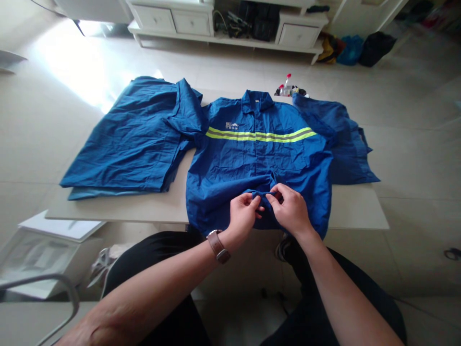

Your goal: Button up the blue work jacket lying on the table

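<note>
A blue work jacket (230, 158) with a yellow-green reflective stripe across the chest lies front-up on a low beige table (355, 209). My left hand (244, 215), with a brown watch on the wrist, pinches the fabric at the jacket's front opening near the hem. My right hand (290, 207) pinches the same spot from the other side. Both hands' fingers meet over the closure strip and bunch the cloth up a little.
Folded blue garments (129, 139) lie on the table's left part, another blue piece (345, 139) at the right. Small bottles (288, 89) stand at the far edge. A white drawer unit (180, 21) lines the back wall. A white box (46, 250) sits on the floor at left.
</note>
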The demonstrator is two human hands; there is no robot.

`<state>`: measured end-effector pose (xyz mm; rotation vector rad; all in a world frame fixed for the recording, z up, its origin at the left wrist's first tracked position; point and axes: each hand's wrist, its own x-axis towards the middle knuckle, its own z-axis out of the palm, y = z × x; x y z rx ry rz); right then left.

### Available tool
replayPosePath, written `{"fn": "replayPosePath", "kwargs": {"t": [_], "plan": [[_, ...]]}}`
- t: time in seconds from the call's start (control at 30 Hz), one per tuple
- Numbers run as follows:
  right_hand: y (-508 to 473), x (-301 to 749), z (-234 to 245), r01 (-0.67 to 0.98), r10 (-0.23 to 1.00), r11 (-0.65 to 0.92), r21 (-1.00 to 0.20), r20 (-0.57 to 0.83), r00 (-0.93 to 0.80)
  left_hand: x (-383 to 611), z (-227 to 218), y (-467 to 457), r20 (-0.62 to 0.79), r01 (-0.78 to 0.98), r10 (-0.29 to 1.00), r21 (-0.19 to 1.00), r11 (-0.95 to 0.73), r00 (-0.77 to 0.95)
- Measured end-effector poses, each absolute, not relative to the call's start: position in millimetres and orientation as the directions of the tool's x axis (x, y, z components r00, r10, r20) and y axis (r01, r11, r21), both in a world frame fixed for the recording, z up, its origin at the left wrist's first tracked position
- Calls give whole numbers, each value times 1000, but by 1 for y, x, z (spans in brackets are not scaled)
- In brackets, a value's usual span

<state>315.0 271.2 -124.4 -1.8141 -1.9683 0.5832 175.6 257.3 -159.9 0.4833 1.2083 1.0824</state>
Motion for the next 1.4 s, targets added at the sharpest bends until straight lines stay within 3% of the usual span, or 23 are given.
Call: {"fn": "replayPosePath", "kwargs": {"t": [0.27,0.87,1.2,1.4], "plan": [[276,310,-132,829,997,74,-554,47,-57,175,-162,262,-566,-497,824,705,506,35],[280,312,-139,670,999,9,-742,-24,-41,176,-163,261,-525,-453,840,721,525,137],[279,313,-135,652,994,-4,-758,-72,-77,179,-173,262,-507,-493,847,703,513,157],[279,315,-131,606,994,-34,-795,-88,-60,180,-174,263,-467,-463,874,750,473,136]]}}
